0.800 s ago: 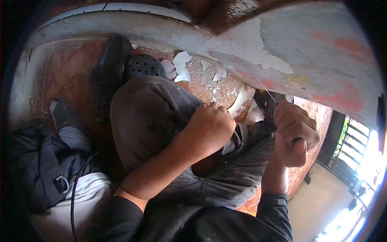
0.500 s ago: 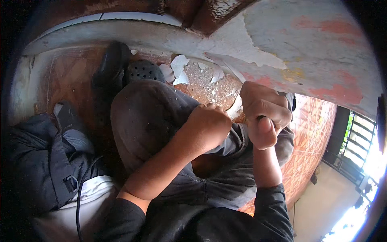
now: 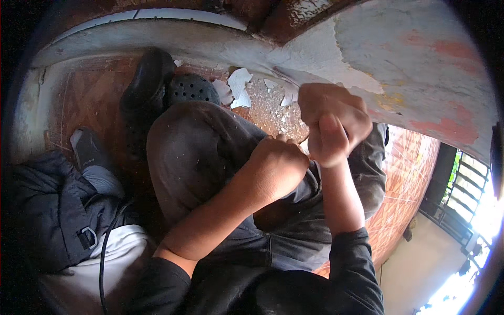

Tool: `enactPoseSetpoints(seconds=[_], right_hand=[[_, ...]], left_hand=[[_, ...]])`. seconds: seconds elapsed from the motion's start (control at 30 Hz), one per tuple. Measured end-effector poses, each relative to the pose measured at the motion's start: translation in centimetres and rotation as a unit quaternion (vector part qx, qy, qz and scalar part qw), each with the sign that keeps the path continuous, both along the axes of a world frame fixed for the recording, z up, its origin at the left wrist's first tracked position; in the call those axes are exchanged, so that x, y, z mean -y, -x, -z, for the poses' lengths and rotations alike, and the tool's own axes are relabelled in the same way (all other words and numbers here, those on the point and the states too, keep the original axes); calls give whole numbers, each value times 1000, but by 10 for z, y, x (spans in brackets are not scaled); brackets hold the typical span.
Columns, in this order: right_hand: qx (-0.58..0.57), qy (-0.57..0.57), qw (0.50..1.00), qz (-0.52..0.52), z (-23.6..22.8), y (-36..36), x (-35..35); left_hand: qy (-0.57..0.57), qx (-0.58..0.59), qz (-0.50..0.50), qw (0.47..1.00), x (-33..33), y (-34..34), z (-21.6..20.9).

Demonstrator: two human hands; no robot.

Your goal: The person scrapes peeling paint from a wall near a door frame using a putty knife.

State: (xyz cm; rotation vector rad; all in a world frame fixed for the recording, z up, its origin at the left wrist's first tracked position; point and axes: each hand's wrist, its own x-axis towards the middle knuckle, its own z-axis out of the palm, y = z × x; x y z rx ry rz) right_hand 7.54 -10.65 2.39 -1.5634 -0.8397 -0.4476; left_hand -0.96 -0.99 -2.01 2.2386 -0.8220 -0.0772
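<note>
My right hand (image 3: 336, 123) is closed in a fist, thumb laid over the fingers, right by the lower part of a wall (image 3: 399, 68) with peeling paint. Whatever it grips is hidden by the fingers. My left hand (image 3: 281, 168) is over my lap, back of the hand up, its fingers curled down out of sight; what they hold, if anything, does not show. Between the hands and the wall, pale paint flakes (image 3: 240, 84) and white crumbs (image 3: 268, 107) lie on the reddish floor.
My bent knee (image 3: 184, 136) rises at the left of my hands. Dark clog shoes (image 3: 194, 89) stand beyond it. A black bag (image 3: 58, 210) with a black cord (image 3: 102, 257) lies at the left. A barred gate (image 3: 464, 184) shows at the far right.
My right hand has moved up and slightly left along the wall, its fist still closed. My left hand has shifted slightly right. The view has moved a little.
</note>
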Motion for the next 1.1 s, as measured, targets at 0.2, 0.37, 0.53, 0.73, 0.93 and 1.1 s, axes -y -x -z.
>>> enactPoseSetpoints(seconds=[0.2, 0.37, 0.53, 0.73, 0.93, 1.1], right_hand=[[-46, 80, 995, -40, 19, 0, 9], [-12, 56, 998, -37, 19, 10, 6], [-16, 44, 999, -18, 17, 10, 8], [-52, 104, 993, -34, 19, 3, 12], [-50, 136, 988, -58, 30, 2, 19], [-53, 45, 997, -40, 0, 20, 29]], left_hand=[[25, -184, 17, 982, -6, -11, -19], [180, -118, -21, 976, -1, -2, 3], [128, -115, 17, 985, -3, 0, -3], [25, -60, -7, 998, -7, -4, -17], [-4, -82, 37, 996, -11, -7, -19], [-63, -86, 76, 991, -12, -9, -26]])
